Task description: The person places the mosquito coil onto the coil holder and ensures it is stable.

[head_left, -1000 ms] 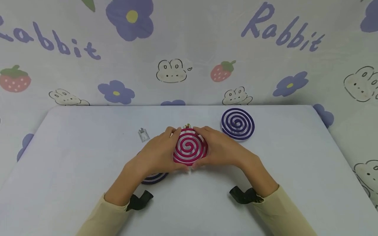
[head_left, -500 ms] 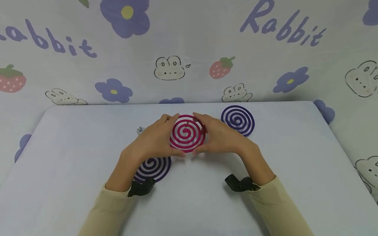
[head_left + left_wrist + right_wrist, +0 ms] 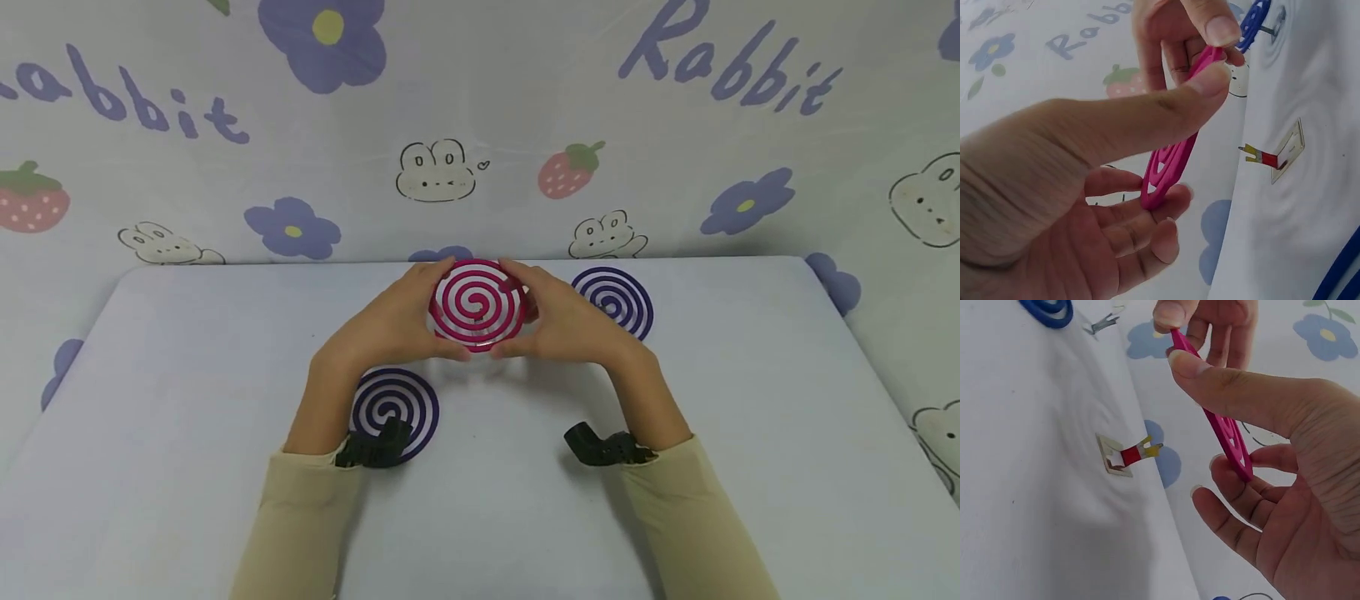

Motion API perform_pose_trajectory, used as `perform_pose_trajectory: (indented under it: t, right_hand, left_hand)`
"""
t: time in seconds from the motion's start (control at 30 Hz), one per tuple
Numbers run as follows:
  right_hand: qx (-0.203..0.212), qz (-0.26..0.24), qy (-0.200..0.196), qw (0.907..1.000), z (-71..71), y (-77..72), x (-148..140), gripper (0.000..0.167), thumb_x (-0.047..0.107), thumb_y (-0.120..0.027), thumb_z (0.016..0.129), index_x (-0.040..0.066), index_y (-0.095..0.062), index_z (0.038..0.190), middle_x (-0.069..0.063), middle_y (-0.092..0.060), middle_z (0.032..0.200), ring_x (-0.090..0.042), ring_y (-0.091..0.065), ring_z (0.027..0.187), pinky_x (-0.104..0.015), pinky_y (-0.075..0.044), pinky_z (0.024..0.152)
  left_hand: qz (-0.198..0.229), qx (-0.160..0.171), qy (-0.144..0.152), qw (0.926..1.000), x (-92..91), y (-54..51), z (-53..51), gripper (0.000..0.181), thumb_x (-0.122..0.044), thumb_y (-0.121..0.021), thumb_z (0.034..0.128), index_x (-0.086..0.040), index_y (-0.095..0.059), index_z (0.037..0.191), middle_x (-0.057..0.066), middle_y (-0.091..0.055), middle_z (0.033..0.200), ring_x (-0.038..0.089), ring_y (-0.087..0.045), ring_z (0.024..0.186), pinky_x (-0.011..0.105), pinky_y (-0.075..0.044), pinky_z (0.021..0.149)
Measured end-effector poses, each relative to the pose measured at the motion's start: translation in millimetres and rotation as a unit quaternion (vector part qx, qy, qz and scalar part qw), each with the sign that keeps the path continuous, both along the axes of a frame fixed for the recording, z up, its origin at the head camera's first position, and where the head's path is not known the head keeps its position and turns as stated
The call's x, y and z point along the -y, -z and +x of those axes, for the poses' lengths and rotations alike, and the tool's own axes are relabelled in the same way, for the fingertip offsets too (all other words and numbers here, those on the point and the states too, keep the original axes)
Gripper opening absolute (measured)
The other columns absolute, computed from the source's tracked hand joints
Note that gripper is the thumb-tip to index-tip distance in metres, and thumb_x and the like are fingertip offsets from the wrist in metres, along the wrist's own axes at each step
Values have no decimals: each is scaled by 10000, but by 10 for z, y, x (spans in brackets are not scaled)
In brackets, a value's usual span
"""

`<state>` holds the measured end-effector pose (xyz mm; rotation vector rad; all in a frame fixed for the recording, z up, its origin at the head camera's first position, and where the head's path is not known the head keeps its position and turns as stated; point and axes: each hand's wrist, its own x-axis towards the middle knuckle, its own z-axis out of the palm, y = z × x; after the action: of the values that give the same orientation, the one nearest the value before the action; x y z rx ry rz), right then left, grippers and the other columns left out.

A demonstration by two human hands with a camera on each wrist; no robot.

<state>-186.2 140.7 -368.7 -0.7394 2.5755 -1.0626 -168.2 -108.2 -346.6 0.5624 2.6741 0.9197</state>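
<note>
Both hands hold a pink mosquito coil (image 3: pixel 477 307) above the white table. My left hand (image 3: pixel 393 327) grips its left edge, and my right hand (image 3: pixel 564 325) grips its right edge, with thumbs on the near side and fingers on the far side. In the left wrist view, a small metal coil stand (image 3: pixel 1289 152) with a red and yellow upright prong is on the table, apart from the coil. The right wrist view shows the same stand (image 3: pixel 1114 456) and, beyond it, a grey stand (image 3: pixel 1104 325). The left hand and coil hide both stands in the head view.
A dark blue coil (image 3: pixel 392 408) lies near my left wrist, partly behind the black wrist camera (image 3: pixel 375 443). Another dark blue coil (image 3: pixel 617 302) is at the back right, partly covered by the right hand. A patterned cloth (image 3: pixel 495 83) hangs behind the table (image 3: pixel 750 400).
Both hands have carried the pink coil away from me toward the table's back edge. The left hand now hides the grey stand, and more of the near blue coil shows.
</note>
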Motion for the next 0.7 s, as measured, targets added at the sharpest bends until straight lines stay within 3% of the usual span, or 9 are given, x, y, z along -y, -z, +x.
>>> perform_pose_trajectory:
  t: [0.17,0.43,0.57,0.7]
  right_hand:
    - [104,-244,130,9996,-66,17,5,1124,269,-957,774,108,-290,1664,-95,-543,1499,-255,-592,1262,-439,-595,1048]
    - [169,-328,71,9993,-79,81,73,1114,283,-947,787,122,-283,1666,-82,-531,1495,-242,-570,1276,-438,-596,1041]
    - [234,-450,153,9986,-104,56,75,1040,278,-922,814,147,-322,1654,-78,-542,1470,-250,-586,1213,-439,-605,1014]
    - [235,-525,276,9980,-123,88,70,985,258,-901,836,157,-348,1645,-86,-550,1451,-251,-595,1153,-430,-614,985]
  left_hand:
    - [73,112,-155,9998,7,19,-47,1152,-301,-932,807,-97,-217,1687,141,-419,1636,310,-432,1520,520,-461,1220]
    - [95,180,-317,9993,71,113,-20,1158,-322,-918,822,-88,-192,1693,157,-381,1665,322,-411,1547,529,-433,1240]
    - [279,321,-506,9978,66,122,-56,1146,-304,-919,819,-95,-206,1692,150,-409,1659,325,-459,1505,520,-507,1175]
    - [458,464,-729,9952,46,107,-70,1099,-264,-908,826,-104,-241,1685,148,-464,1618,320,-568,1349,483,-604,1049]
